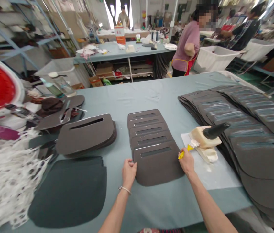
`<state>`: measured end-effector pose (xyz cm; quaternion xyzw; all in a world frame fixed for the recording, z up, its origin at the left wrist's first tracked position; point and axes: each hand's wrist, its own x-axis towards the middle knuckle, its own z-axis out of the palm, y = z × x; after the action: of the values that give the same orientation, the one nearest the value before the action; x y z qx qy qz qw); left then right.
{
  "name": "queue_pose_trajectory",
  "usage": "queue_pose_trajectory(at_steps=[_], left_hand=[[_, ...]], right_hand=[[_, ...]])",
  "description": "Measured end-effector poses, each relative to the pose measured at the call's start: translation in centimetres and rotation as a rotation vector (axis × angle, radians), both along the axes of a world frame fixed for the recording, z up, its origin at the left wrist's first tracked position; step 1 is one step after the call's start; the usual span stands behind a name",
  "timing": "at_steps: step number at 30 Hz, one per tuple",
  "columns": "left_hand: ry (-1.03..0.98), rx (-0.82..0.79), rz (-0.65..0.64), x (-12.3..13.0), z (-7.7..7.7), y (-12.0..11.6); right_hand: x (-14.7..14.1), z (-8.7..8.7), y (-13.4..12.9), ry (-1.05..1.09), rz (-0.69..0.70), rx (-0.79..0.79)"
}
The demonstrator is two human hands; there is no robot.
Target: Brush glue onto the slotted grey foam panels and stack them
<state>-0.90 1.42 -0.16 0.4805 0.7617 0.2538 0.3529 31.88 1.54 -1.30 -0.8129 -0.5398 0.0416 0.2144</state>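
Observation:
Several dark brown panels lie overlapped in a column before me, each with a long slot and a shiny wet-looking edge. At the left edge of the nearest panel is my left hand, its fingers pinched together; whether they grip the edge I cannot tell. My right hand is closed around the yellow handle of a brush at the panel's right edge. The brush's whitish bristles are close to a cream block-shaped container with a black cone-shaped piece on it. Both rest on a white sheet.
Stacks of brown panels cover the table's right side. To the left sit slotted panels, dark green panels and a heap of white cut-out scraps. A person in a pink top stands beyond the table.

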Motion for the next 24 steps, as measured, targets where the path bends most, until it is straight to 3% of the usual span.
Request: queue_pose_trajectory(at_steps=[7, 24], left_hand=[[0.029, -0.056, 0.014, -0.11, 0.66, 0.15], [0.106, -0.123, -0.003, -0.14, 0.28, 0.44]], right_hand=[[-0.28, 0.15, 0.06, -0.025, -0.035, -0.035], [-0.76, 0.96, -0.02, -0.027, -0.038, -0.091]])
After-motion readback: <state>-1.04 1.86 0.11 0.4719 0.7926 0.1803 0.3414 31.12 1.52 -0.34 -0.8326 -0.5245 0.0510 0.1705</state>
